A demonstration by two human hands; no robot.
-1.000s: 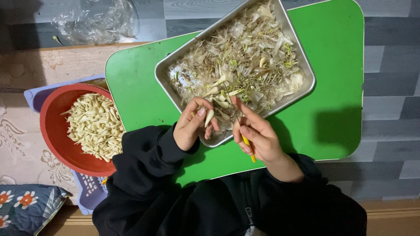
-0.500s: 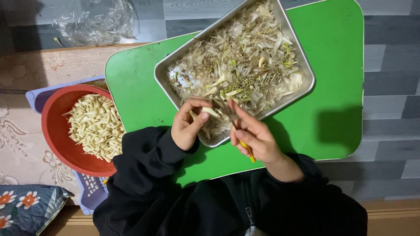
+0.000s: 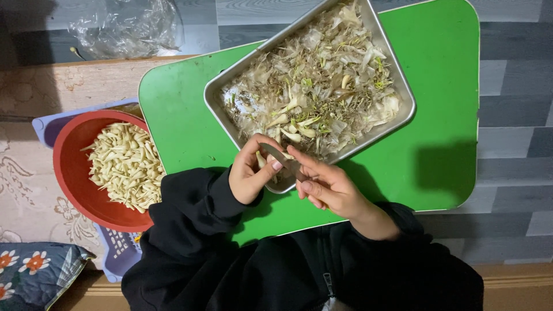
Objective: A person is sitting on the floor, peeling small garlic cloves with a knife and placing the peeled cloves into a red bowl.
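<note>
Dull brushed metal tray [image 3: 403, 98], smooth matt green plastic table [image 3: 178, 109], glossy red plastic bowl [image 3: 72, 184], papery dry peelings [image 3: 334, 75], crinkled clear bag [image 3: 124, 26].

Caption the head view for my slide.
Two hands peel a pale clove with a small knife over a metal tray.

floor [image 3: 518, 86]: grey planks | green table [image 3: 449, 115] | patterned beige rug [image 3: 23, 173] | floral cushion [image 3: 29, 276]

A small green table [image 3: 449, 109] with rounded corners stands on a grey plank floor [image 3: 518, 86] and bears a metal tray [image 3: 230, 86] of garlic skins and cloves, while beside it on a patterned mat [image 3: 34, 167] sits a red bowl [image 3: 69, 173] of peeled cloves.
</note>
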